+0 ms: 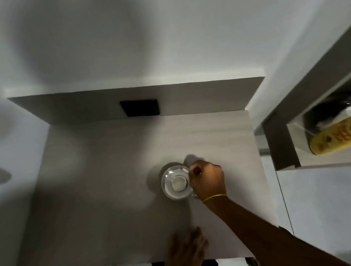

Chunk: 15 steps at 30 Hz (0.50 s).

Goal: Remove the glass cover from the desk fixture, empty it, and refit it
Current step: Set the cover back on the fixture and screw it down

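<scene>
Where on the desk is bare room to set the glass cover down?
The desk is bare left of the glass cover, out to its left edge, and behind it up to the black panel. It is crowded right of the cover, where the right hand grips, and at the front edge under the left hand.

Bare forearms, a thin yellow band (214, 197) at the right wrist, no sleeves.

No legible text anywhere. Yellow package (341, 136) in the shelf niche at right carries dark printed lettering and small emblems, too blurred to read. Black wall plate (140, 107) above the desk (103, 203) bears no visible markings. Nothing printed shows on the desk surface.
</scene>
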Motion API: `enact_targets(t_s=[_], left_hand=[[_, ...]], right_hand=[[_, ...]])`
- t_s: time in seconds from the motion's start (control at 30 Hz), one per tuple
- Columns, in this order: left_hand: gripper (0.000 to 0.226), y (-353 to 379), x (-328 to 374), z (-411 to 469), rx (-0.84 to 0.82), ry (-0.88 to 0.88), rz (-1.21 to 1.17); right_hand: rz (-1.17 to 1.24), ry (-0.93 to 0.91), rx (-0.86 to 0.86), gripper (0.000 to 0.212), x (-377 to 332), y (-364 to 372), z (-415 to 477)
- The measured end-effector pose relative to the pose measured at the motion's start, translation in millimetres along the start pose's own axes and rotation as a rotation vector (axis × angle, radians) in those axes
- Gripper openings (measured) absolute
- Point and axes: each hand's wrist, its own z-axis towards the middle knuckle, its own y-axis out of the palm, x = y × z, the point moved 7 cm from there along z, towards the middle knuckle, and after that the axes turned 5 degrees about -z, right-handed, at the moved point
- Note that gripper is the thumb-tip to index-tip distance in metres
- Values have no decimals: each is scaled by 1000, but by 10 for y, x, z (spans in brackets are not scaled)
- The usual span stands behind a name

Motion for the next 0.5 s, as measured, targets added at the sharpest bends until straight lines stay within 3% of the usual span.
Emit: enact_targets(t_s=[0.13, 0.37, 0.5], left_hand=[[67, -311, -560, -231, 312, -180, 97], [69, -732, -1286, -181, 481, -497, -37], [74, -963, -1534, 26, 556, -524, -71]], right_hand=[[-21, -57, 17, 20, -235, 232, 172], [-86, -86, -86, 5, -289, 542, 324], [-77, -102, -141, 5, -288, 589, 319]])
